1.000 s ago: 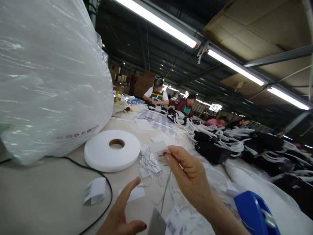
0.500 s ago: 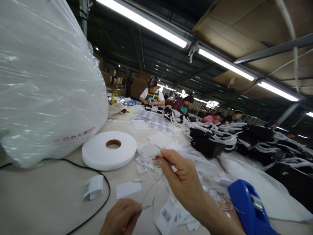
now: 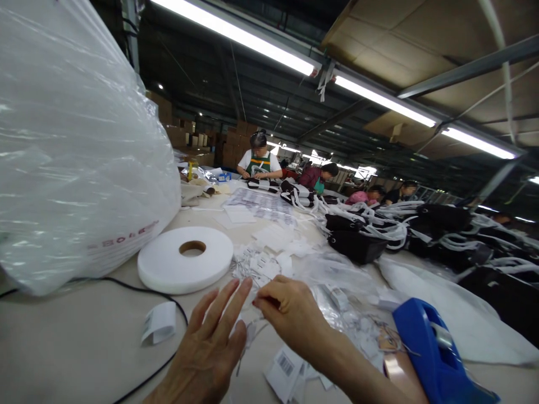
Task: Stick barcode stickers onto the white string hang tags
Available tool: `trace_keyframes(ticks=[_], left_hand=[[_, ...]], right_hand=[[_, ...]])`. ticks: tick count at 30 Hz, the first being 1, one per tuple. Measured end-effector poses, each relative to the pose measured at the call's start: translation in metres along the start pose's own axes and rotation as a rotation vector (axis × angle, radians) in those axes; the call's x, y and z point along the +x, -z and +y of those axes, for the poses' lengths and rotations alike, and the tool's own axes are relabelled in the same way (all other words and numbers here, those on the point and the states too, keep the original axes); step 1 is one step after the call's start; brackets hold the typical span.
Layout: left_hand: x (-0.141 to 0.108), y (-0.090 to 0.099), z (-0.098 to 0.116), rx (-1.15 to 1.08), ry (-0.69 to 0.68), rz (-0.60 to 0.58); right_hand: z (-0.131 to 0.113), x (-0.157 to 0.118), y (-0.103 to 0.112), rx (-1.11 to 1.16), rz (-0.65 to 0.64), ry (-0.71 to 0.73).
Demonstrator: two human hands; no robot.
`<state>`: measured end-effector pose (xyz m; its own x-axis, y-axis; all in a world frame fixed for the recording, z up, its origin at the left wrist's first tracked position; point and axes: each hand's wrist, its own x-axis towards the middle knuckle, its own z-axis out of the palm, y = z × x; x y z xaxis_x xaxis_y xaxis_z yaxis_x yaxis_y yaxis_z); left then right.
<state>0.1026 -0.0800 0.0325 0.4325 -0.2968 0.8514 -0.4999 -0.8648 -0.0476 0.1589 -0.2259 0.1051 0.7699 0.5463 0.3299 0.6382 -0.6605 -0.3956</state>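
While the left hand [image 3: 208, 342] is loose with its fingers spread, the right hand [image 3: 290, 311] right beside it has thumb and fingertips pinched together, and honestly I can't tell what's in that pinch. A bit of thin pale string [image 3: 256, 322] curves between the two. Just past the fingertips at 12 o'clock there's a messy pile of white tags [image 3: 257, 264], and a few barcoded tags [image 3: 285, 365] lie below the right hand at 5. A fat white roll [image 3: 185, 272] sits near at 10, with a curled label [image 3: 162, 322] on the surface [image 3: 63, 348] at 9. Further out, a blue tape dispenser [image 3: 433, 348] is over at 3, and a heap of white-strapped black bags [image 3: 357, 247] takes up 2. A huge plastic bag [image 3: 84, 140] looms past the roll at 10. Way off at 12, a person in a green apron [image 3: 258, 163] is at the far side.
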Motion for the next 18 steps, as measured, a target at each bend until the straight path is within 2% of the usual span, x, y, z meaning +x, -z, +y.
trace_keyframes(ticks=[3,7,10,12,13,15,18], left_hand=[[0.003,-0.008,0.002,-0.061,-0.017,-0.03],[-0.005,-0.014,0.003,-0.141,0.041,0.016],[-0.014,-0.011,0.002,-0.216,0.126,0.005],[-0.019,-0.008,0.0,-0.263,0.193,-0.033],[-0.021,-0.007,-0.002,-0.279,0.218,-0.054],[-0.025,-0.007,-0.004,-0.285,0.25,-0.07],[-0.027,-0.009,-0.004,-0.246,0.212,-0.081]], right_hand=[[-0.004,-0.007,-0.003,-0.02,-0.072,0.044],[-0.001,-0.014,0.002,0.202,-0.063,-0.014],[0.014,-0.026,0.004,0.454,0.136,-0.162],[0.027,-0.038,-0.002,0.672,0.269,-0.333],[0.033,-0.045,-0.008,0.801,0.281,-0.413],[0.04,-0.058,-0.026,1.057,0.22,-0.534],[0.041,-0.069,-0.061,1.34,0.04,-0.592]])
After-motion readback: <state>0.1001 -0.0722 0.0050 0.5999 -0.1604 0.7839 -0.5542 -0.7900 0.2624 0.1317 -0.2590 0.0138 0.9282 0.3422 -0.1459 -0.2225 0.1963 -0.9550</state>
